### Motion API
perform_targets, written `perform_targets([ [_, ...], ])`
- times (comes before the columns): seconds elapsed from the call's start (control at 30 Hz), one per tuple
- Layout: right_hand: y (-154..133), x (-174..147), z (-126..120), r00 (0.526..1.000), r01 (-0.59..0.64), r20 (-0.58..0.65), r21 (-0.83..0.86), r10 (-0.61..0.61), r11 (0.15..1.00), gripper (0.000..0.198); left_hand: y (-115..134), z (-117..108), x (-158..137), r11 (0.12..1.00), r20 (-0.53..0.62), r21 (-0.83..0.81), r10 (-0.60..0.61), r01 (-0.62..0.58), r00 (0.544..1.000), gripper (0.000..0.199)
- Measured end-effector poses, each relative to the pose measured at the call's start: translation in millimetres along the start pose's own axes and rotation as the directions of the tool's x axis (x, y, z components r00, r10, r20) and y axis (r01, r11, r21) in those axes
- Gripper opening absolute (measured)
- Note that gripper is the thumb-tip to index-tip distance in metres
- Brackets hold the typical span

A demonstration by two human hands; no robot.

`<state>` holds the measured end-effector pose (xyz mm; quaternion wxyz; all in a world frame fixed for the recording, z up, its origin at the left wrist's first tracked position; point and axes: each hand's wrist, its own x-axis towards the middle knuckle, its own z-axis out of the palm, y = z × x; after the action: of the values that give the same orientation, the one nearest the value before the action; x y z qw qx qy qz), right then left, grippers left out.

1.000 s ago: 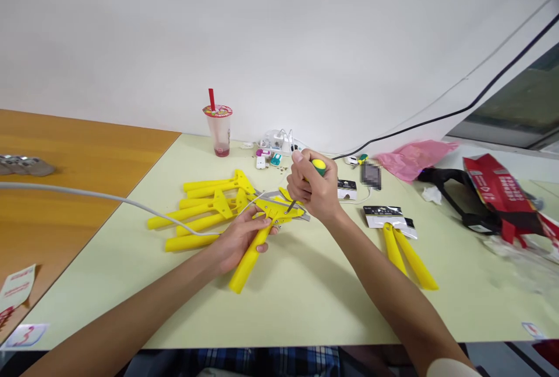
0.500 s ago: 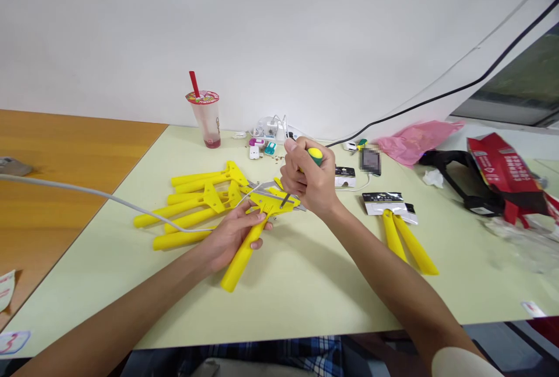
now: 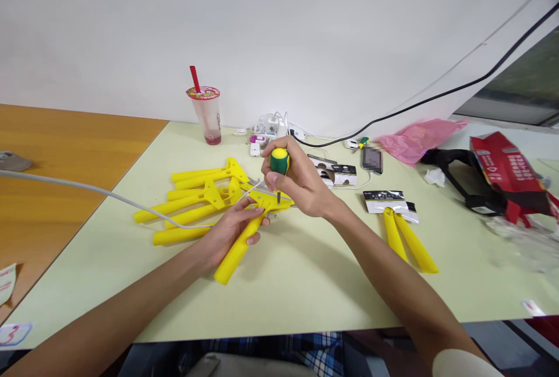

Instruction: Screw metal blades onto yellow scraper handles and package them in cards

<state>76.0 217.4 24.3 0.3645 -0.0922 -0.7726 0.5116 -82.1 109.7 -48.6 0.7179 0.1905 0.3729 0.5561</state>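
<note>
My left hand [image 3: 236, 226] is closed around a yellow handle of a pair of shears [image 3: 239, 250], near its flat yellow head. In my right hand [image 3: 301, 182] is a screwdriver with a stubby green and yellow handle [image 3: 279, 161]. Its shaft points down, and the tip meets the head of the shears, where it looks to be on a screw. The blade area lies partly behind my right hand. Several other yellow-handled shears [image 3: 187, 209] lie in a heap left of my left hand.
A drink cup [image 3: 206, 115] with a red straw stands at the back left, near a power strip [image 3: 271, 126]. Packaged yellow handles [image 3: 404, 237] lie at right, with a phone [image 3: 372, 158], pink bag [image 3: 419, 138] and red box [image 3: 510, 173] beyond. A grey cable [image 3: 109, 195] crosses the left side.
My right hand has shifted left and turned, so the screwdriver now stands more upright over the shears. The held handle has swung slightly left and up in view.
</note>
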Motion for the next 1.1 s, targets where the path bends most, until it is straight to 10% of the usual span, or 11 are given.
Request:
perform_targets([
  [0.57,-19.5,4.5,-36.4,0.974,0.197,0.203,-0.529,-0.102,0.826,0.029,-2.3,-5.5,0.2,0.998,-0.031,-0.047,0.030,-0.032,0.999,0.032],
  [1.1,-28.6,3.2,-42.0,0.968,0.204,0.233,-0.511,-0.094,0.835,0.033,0.5,-1.5,-2.3,0.994,-0.085,-0.107,0.026,-0.035,0.996,0.039],
])
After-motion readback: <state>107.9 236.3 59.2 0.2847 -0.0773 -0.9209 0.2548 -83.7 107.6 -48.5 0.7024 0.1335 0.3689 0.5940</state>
